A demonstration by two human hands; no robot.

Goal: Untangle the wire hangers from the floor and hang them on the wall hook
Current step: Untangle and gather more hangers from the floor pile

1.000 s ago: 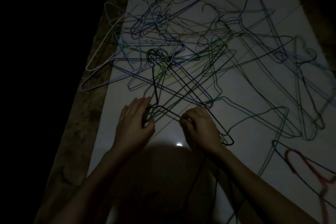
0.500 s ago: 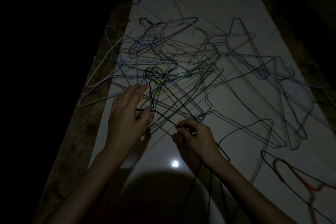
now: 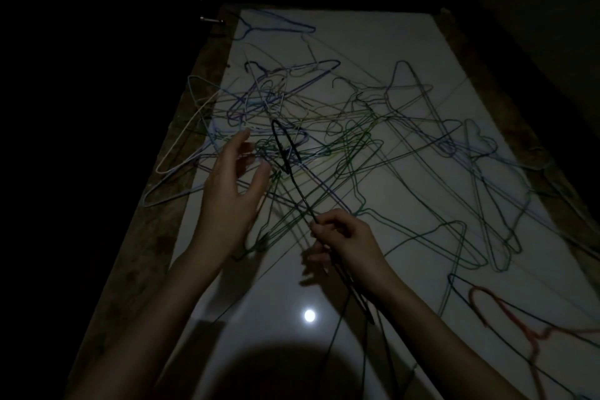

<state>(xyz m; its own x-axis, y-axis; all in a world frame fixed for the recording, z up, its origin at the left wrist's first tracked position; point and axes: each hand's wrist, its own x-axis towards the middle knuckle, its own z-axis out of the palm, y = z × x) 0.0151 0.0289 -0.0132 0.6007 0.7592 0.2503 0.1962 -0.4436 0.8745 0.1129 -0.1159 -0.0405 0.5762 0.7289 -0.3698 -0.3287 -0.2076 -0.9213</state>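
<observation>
Black hanger (image 3: 287, 153) pinched by right hand (image 3: 349, 239) | left hand (image 3: 232, 195) spread | bare floor (image 3: 276, 295) nearside

Hands and hangers, counted

Two hands: left hand (image 3: 232, 195), right hand (image 3: 350, 239). One black hanger (image 3: 285, 153) by the fingers (image 3: 319, 221), one red hanger (image 3: 506, 312), too many tangled hangers (image 3: 357, 140) to count.

Dim home hallway: glossy tiled floor (image 3: 373, 42), stone border (image 3: 156, 237), walls.
</observation>
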